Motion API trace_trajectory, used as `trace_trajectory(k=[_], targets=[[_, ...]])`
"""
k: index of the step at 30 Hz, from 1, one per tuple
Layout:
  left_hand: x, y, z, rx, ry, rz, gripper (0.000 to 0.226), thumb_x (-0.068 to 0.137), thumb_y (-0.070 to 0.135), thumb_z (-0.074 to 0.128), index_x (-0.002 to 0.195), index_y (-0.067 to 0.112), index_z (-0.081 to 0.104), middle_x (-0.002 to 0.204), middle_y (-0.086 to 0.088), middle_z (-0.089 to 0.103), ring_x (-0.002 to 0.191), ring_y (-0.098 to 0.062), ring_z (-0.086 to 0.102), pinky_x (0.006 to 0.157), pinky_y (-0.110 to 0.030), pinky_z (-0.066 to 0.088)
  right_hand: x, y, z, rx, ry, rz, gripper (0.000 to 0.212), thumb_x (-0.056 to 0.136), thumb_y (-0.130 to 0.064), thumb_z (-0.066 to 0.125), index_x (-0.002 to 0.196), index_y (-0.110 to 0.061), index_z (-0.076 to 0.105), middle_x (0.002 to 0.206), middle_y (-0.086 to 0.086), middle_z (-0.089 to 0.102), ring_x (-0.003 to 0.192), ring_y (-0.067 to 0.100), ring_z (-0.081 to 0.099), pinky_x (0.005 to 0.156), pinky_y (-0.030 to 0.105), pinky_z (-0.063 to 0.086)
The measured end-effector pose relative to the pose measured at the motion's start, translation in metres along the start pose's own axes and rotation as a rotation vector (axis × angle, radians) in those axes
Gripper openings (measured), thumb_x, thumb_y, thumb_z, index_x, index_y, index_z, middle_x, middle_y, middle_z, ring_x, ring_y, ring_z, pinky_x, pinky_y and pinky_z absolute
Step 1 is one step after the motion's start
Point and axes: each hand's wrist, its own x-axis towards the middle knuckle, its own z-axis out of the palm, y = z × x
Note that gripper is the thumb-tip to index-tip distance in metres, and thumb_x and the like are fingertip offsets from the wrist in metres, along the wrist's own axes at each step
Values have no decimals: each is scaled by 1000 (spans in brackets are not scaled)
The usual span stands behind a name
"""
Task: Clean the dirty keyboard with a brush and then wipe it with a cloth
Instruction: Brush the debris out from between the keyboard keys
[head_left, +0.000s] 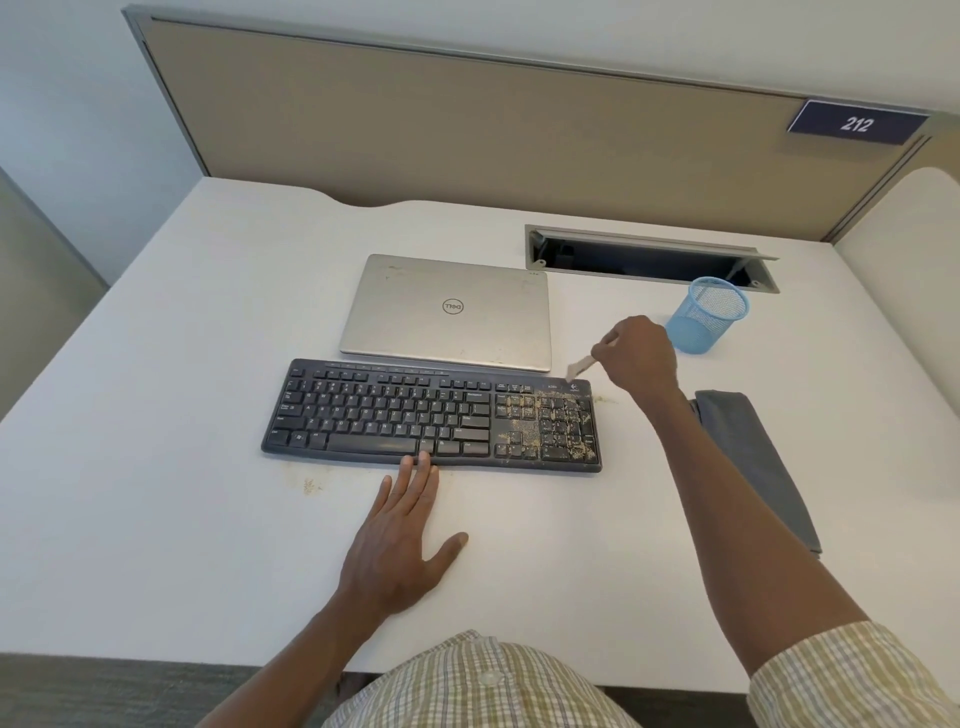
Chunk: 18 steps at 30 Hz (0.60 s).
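Right of centre frame, right hand (636, 358) pinching the brush (579, 368) just above the keyboard (431, 415) top-right corner (where the grit sits), left hand (400, 540) flat, fingertips steadying its near edge, cloth (753, 457) waiting far right.

On the white table (156, 415) before me lies a closed silver laptop (447, 312). Right of it stands a blue mesh cup (707, 316), beside an open cable tray (649, 257).
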Motion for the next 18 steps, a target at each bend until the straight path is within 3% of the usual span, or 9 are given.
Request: trace_trajectory(k=[6,12,18], targets=[[0,-1,0,-8,-11,-6,89,96,74,27,161,18,4,170,2,-5,156,-13,-11,127,-37,6,-3,-1,14,27,-88,-33,13,82,-16,68,88,-8,76,81,5,71,71,19,62,59,25,42],[0,-1,-1,-6,-13,-12,89,96,74,27,161,18,5,170,2,-5,156,-13,-11,127,-38,7,-1,24,-4,-81,-9,57,18,83,-20,69,91,-5,73,86,9,72,75,24,64,60,29,44],[0,0,-1,1,-30,-8,89,96,74,26,161,18,2,169,3,-9,155,-13,-14,127,-37,5,-5,-12,2,68,-24,-68,13,84,-18,67,89,-8,75,80,4,67,71,18,58,63,27,41]])
